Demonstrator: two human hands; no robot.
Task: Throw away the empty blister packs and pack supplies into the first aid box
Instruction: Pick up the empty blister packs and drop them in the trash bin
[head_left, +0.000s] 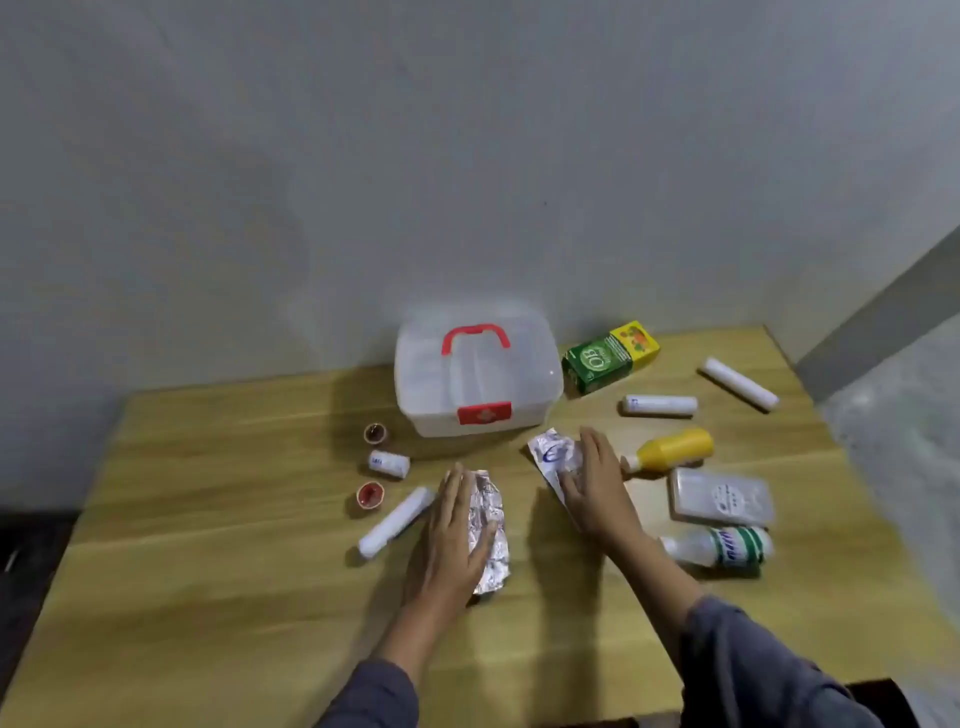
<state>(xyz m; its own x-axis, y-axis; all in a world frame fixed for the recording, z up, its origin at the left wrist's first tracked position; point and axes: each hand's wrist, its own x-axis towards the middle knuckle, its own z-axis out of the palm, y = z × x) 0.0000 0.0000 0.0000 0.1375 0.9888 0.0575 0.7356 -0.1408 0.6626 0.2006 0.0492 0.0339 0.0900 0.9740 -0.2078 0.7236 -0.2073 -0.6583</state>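
Note:
A closed translucent first aid box (478, 379) with a red handle and red latch stands at the back of the wooden table (208, 545). In front of it lie two crumpled silver blister packs. My left hand (452, 540) rests on the nearer blister pack (491, 525), thumb across the foil. My right hand (597, 488) lies flat on the other blister pack (553, 452), which bears blue print. Neither pack is lifted off the table.
Left of my hands: a white roll (397, 521), a small white roll (389, 463), two small red-filled caps (370, 494). On the right: a green box (610, 356), two white tubes (660, 405), a yellow bottle (672, 451), a clear case (719, 498), a green-labelled bottle (724, 543).

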